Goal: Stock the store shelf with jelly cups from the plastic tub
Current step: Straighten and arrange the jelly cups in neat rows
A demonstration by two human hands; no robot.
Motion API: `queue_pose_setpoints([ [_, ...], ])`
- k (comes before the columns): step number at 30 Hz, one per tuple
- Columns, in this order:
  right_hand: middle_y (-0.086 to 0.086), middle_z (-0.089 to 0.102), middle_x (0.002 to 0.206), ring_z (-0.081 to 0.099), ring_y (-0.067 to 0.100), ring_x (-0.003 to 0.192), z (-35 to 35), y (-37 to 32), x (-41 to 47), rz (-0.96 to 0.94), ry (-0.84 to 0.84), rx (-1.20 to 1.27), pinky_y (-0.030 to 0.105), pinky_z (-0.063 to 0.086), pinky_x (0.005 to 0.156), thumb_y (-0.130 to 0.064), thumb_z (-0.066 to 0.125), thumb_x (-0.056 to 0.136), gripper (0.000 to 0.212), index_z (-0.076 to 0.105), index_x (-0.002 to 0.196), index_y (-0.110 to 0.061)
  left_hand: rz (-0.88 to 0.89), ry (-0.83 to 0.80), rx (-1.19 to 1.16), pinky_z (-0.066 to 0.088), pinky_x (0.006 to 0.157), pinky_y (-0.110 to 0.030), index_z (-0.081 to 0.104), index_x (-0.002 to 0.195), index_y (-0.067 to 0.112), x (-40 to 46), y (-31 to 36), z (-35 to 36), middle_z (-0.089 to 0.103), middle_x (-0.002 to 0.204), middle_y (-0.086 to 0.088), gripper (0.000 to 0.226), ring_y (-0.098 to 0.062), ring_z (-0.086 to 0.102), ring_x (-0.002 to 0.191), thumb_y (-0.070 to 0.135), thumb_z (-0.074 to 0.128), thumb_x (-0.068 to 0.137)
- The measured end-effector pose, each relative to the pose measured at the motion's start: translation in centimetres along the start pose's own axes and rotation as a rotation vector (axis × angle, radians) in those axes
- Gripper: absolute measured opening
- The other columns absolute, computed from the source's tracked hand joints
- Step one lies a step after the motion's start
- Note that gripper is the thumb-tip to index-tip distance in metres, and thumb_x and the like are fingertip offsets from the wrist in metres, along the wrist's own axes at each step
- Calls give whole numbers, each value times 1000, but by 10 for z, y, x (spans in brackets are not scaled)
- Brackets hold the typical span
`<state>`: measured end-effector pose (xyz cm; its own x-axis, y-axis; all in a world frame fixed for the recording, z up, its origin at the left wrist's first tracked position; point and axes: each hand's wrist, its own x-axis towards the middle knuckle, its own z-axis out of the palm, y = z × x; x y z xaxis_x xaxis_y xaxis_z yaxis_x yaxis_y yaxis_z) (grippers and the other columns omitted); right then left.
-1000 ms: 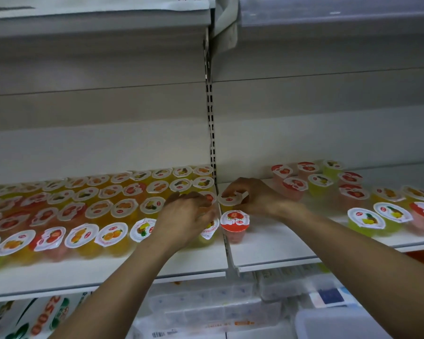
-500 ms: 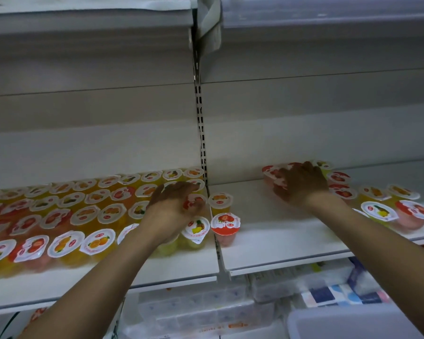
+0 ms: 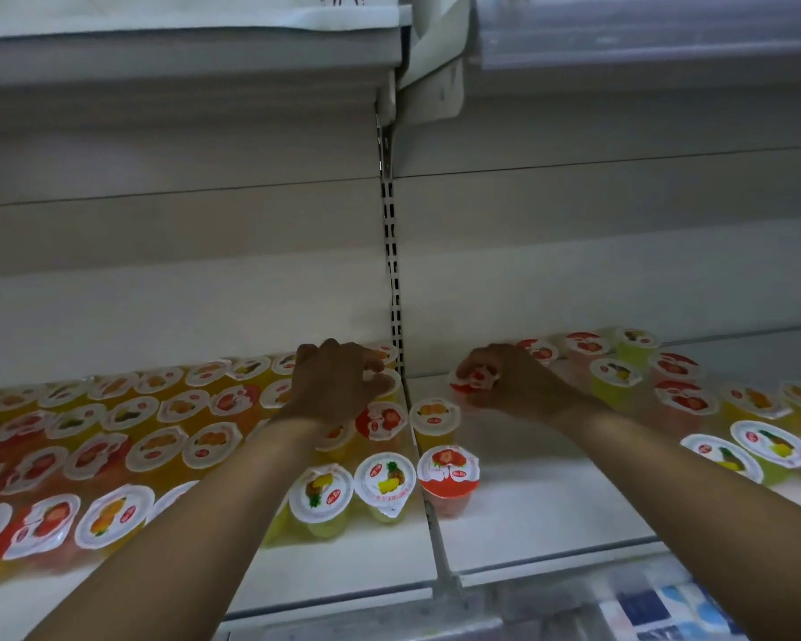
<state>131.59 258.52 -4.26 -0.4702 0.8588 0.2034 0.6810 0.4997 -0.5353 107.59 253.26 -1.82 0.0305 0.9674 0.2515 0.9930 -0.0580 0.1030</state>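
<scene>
A slotted metal upright (image 3: 391, 270) runs down the white back panel (image 3: 181, 252), splitting it into 2 bays. Above the upright hangs an upper shelf edge (image 3: 181, 53). Below it, blurred packaged goods (image 3: 667, 608) sit in dim light.

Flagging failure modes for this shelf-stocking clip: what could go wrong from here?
1. The right hand pinches a red-lidded jelly cup by its top, so it may slip or tip as it is set down.
2. The left forearm lies over the packed front rows and could drag cups off the shelf edge.
3. The strawberry cup stands beside the seam between the shelf boards and could tilt if nudged.
</scene>
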Motion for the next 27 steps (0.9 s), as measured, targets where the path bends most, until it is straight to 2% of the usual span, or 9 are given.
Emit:
queue_pose_setpoints([
  [4,-9,65,101,57,3,91,13,-10,22,-86,-42,17,17,46,78,-30,79,76,28,68,101,-24,-13,37,51,27,97,-37,68,107,34,8,-1,2,67,109,9,38,-15,55,108,62,54,85],
  [12,2,66,105,61,14,98,22,-13,35,-166,-38,43,26,53,82,-25,82,74,33,71,104,-18,-13,55,52,29,96,-36,71,95,35,16,-5,7,69,97,11,40,-13,57,100,68,55,80],
  [16,3,65,106,59,15,99,23,-12,33,-205,-45,32,29,52,85,-27,80,76,34,71,108,-20,-14,57,51,29,94,-36,71,95,34,16,-6,9,68,92,11,42,-14,57,99,69,54,80],
  [18,2,64,108,59,14,100,21,-10,29,-207,-54,57,26,51,86,-26,78,77,36,70,112,-22,-12,69,44,29,93,-35,70,95,33,16,-6,10,68,91,10,42,-14,57,97,69,54,80],
  [22,5,62,115,60,17,104,20,-11,23,-172,-71,68,28,53,90,-19,75,80,41,67,120,-19,-12,70,58,28,93,-36,69,97,33,14,-7,11,68,95,9,41,-15,57,99,68,52,82],
  [24,5,62,119,60,17,107,20,-12,22,-159,-84,79,19,52,88,-13,72,83,42,64,124,-19,-10,54,80,28,92,-36,67,98,33,13,-7,11,66,98,9,42,-15,55,101,68,50,83],
  [26,1,58,128,58,9,107,14,-9,19,-124,-81,71,6,48,79,-2,66,86,49,58,130,-22,-8,44,75,28,93,-36,65,99,32,13,-6,11,61,101,8,40,-15,53,102,66,47,86],
  [27,-1,55,131,54,5,107,9,-5,18,-99,-51,50,5,46,76,4,60,87,55,54,133,-25,-5,53,58,28,94,-36,63,100,31,13,-7,11,59,103,7,38,-16,53,103,63,45,89],
])
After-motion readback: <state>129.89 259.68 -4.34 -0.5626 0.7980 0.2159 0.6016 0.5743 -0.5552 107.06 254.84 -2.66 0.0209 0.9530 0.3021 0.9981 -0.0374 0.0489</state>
